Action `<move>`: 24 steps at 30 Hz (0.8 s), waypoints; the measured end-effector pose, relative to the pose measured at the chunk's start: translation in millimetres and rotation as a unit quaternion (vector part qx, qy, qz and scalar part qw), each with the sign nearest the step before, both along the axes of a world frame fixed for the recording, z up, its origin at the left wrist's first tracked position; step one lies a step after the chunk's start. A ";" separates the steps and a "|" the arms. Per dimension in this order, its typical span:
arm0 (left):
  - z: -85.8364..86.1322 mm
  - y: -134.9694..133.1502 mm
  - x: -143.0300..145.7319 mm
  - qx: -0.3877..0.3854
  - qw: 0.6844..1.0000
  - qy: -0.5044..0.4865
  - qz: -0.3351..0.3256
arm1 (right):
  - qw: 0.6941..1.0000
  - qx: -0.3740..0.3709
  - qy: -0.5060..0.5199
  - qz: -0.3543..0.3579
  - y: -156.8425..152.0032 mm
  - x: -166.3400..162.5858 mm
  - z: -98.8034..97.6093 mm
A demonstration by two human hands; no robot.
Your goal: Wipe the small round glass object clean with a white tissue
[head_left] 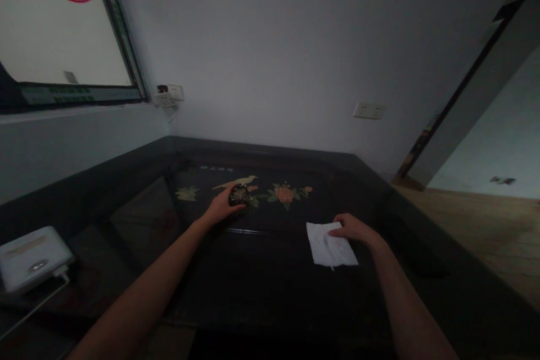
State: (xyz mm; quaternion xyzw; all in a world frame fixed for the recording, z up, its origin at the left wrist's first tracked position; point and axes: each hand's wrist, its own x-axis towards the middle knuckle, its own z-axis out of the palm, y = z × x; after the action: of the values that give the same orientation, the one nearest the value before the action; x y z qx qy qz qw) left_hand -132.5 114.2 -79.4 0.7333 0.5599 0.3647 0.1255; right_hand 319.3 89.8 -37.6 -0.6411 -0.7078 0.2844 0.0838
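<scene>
My left hand (221, 208) reaches forward over a dark lacquered table (261, 287), its fingers closed round a small dark round object (238, 195) that rests on the painted flower and bird panel. My right hand (354, 228) lies on the right part of the table, fingers bent and pressing on the top edge of a white tissue (330, 244) spread flat on the surface. The two hands are well apart.
A white box-like device (29, 256) with a cable sits at the left on the dark ledge. Wall sockets (369, 110) are on the grey wall behind, and more sockets (169, 94) in the corner. A window (59, 28) is top left. Wooden floor (476, 225) lies at right.
</scene>
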 end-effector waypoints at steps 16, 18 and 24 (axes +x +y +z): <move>7.0 -1.9 12.5 0.014 0.996 -0.092 -0.009 | 0.916 -0.001 0.396 0.068 -23.5 -92.8 18.1; 12.6 -2.0 10.7 0.015 0.991 -0.129 0.018 | 0.900 -0.028 0.425 0.089 -25.2 -121.4 13.1; 23.5 -0.2 -2.0 0.028 0.985 -0.154 0.072 | 0.904 -0.016 0.410 0.123 -18.3 -209.7 -2.0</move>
State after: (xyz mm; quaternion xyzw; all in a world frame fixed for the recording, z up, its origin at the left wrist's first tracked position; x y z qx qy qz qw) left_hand -134.5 114.0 -55.9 0.6290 0.5750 0.4971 0.1630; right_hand 109.6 71.5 -39.6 -0.3769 -0.6798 0.5415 0.3203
